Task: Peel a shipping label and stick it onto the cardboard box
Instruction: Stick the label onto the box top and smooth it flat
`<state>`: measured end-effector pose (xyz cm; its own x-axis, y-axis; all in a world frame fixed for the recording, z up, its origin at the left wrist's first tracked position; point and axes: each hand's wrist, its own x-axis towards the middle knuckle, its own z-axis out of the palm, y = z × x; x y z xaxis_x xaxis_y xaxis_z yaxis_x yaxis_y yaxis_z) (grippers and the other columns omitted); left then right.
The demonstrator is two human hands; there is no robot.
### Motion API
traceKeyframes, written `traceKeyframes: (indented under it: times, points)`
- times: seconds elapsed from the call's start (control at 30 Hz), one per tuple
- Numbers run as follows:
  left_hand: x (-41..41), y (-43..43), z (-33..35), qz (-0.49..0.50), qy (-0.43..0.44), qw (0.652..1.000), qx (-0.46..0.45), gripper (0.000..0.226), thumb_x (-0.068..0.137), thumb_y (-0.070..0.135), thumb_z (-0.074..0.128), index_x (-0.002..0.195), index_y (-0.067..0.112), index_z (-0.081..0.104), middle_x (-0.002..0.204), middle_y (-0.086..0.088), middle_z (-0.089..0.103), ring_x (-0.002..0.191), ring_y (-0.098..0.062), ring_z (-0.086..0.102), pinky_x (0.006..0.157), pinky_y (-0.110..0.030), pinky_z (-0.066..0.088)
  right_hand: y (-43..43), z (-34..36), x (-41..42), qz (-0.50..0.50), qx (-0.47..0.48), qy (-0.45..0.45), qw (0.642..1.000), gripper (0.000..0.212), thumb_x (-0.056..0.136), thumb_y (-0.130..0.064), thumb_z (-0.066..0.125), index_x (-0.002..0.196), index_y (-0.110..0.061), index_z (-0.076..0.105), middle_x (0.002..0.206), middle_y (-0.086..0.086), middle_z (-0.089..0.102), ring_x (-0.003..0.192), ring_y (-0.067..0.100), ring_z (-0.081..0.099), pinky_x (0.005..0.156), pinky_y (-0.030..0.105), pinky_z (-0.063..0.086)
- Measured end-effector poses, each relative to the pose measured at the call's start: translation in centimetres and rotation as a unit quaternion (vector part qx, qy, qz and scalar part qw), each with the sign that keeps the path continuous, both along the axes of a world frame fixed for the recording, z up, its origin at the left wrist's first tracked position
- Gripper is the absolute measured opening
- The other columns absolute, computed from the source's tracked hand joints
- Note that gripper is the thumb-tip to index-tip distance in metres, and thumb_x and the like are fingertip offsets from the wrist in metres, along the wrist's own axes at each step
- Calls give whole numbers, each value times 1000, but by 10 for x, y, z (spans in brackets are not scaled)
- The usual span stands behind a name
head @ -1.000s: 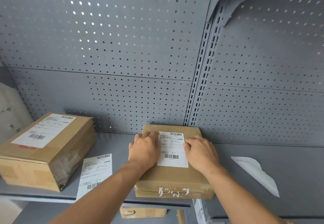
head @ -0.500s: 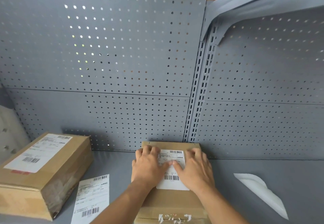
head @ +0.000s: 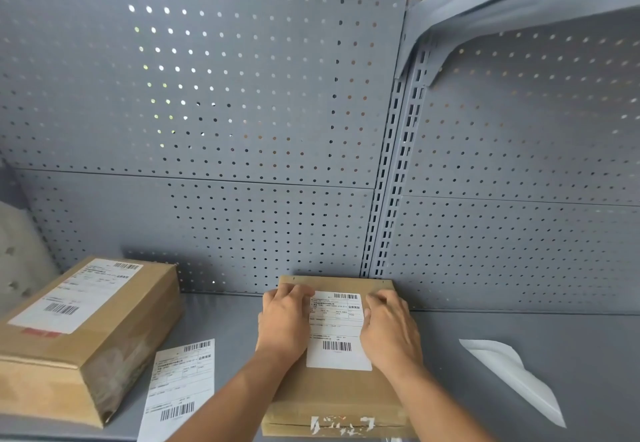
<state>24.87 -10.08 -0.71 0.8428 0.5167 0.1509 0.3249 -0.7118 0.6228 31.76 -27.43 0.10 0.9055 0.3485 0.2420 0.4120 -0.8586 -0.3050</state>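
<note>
the shipping label point(head: 337, 331) is seen lying flat on top of the cardboard box point(head: 337, 389) in the lower middle of the frame, with the box set on the grey shelf point(head: 519, 331) against the perforated back panel point(head: 242, 220). the left hand point(head: 284, 324) and the right hand point(head: 389, 331) are laid palm down on the label's two side edges, fingers flat and together, nothing being pinched. the label is judged thin, light and limp (once stuck it is unlikely to lift cleanly), so pressure is best applied from the middle outward to the edges. the box looks stiff enough to be pressed on. a second labelled box point(head: 86, 331) sits at lower left, a loose label sheet point(head: 180, 389) beside it, and a curled white backing strip point(head: 512, 376) at lower right; nothing is seen in the way.
</note>
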Motion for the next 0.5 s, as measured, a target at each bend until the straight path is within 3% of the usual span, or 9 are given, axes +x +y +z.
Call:
traceKeyframes:
  times: [0.1, 0.27, 0.37, 0.5]
  points:
    - [-1, -2, 2, 8, 1, 1000, -6, 25, 103, 37, 46, 125, 33, 59, 136, 10, 54, 128, -23, 37, 99, -47, 45, 2, 1, 0, -8, -4, 11, 1000, 48, 99, -51, 42, 129, -20, 62, 132, -4, 51, 121, 19, 50, 99, 34, 46]
    - [-1, -6, 6, -7, 43, 998, 33, 63, 84, 72, 59, 134, 33, 51, 137, 8, 47, 133, -22, 34, 103, -45, 42, 4, 0, 0, -10, -15, 5, 1000, 85, 80, -83, 40, 131, -18, 58, 129, -1, 52, 120, 21, 51, 99, 35, 46]
    - [-2, -5, 7, -11, 44, 999, 27, 68, 80, 73, 64, 133, 33, 52, 137, 7, 48, 133, -22, 35, 102, -44, 43, 4, 1, -2, -9, -15, 4, 1000, 87, 79, -83, 45, 133, -16, 55, 131, -1, 51, 120, 21, 51, 100, 35, 46]
    - [-2, -3, 8, -13, 35, 999, 12, 63, 81, 66, 69, 133, 34, 52, 137, 7, 48, 131, -22, 35, 102, -44, 44, 3, 3, -2, -8, -4, 14, 1000, 75, 89, -68, 49, 141, -14, 51, 140, 0, 48, 128, 21, 48, 107, 36, 43]
